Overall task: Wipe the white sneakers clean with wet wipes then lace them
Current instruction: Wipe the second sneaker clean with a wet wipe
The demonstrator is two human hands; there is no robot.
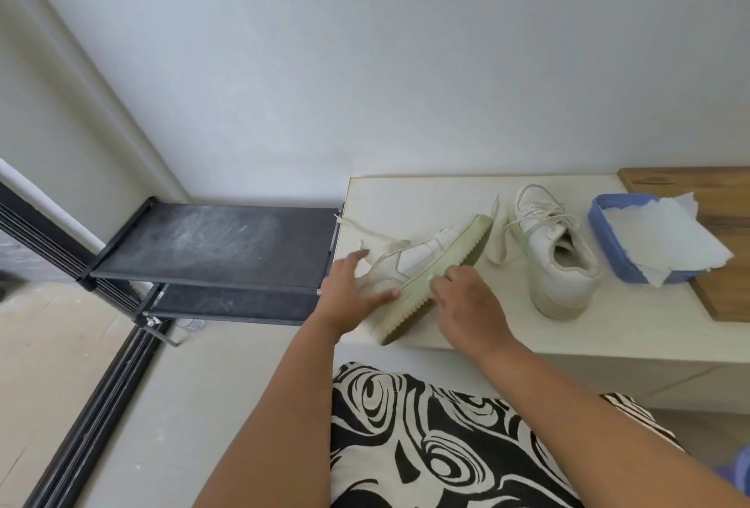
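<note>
A white sneaker (426,260) lies tipped on its side on the cream table (466,329), its yellowed sole edge facing me and its lace (365,229) trailing to the left. My left hand (353,288) rests on its upper with fingers spread, steadying it. At the sole edge, my right hand (462,304) is curled, and a small pale bit of wipe seems to show under the fingertips. A second white sneaker (556,256) stands upright to the right, loosely laced. A blue tray (608,260) holds white wipes (665,235).
A wooden board (726,296) lies under the tray at the table's right end. A black two-tier rack (219,248) stands left of the table against the wall. My patterned black-and-white clothing (426,438) fills the foreground.
</note>
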